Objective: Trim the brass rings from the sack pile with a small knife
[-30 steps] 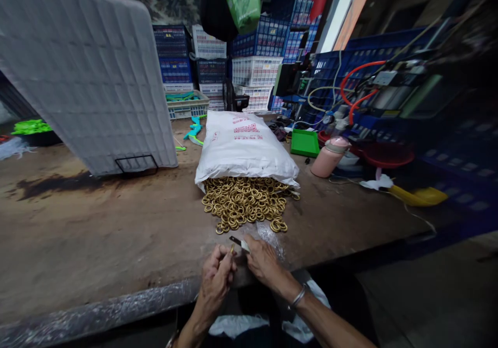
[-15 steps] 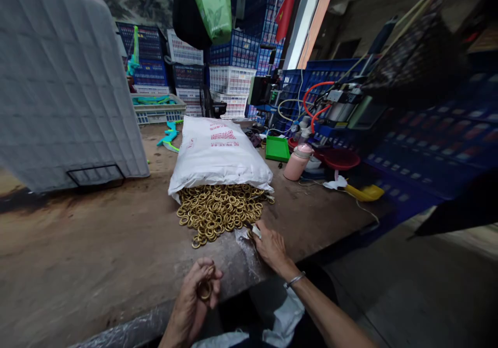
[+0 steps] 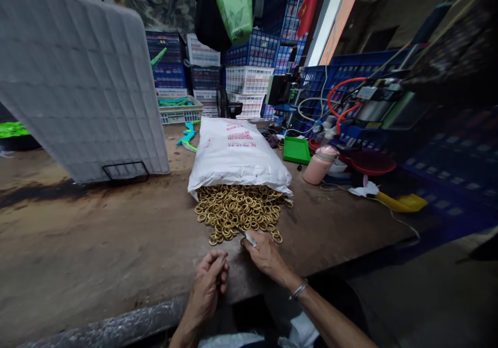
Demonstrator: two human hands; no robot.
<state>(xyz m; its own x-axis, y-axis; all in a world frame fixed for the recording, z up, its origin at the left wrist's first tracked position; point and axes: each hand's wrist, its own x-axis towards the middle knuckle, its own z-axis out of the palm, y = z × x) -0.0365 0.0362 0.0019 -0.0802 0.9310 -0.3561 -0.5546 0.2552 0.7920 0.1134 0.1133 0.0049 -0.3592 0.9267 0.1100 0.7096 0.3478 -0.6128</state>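
The right hand [image 3: 266,254] grips the knife [image 3: 251,239], best aimed eleven o'clock toward the rings [image 3: 237,210]; the left hand [image 3: 208,278] curls apart, contents unclear.

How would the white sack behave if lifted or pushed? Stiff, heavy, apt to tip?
The white sack is likely floppy: its skin is creased and slumped. If the gold-coloured rings at its near edge fill it too, expect heavy; its contents are hidden. Lying broad and low on the table, it would probably drag rather than tip.
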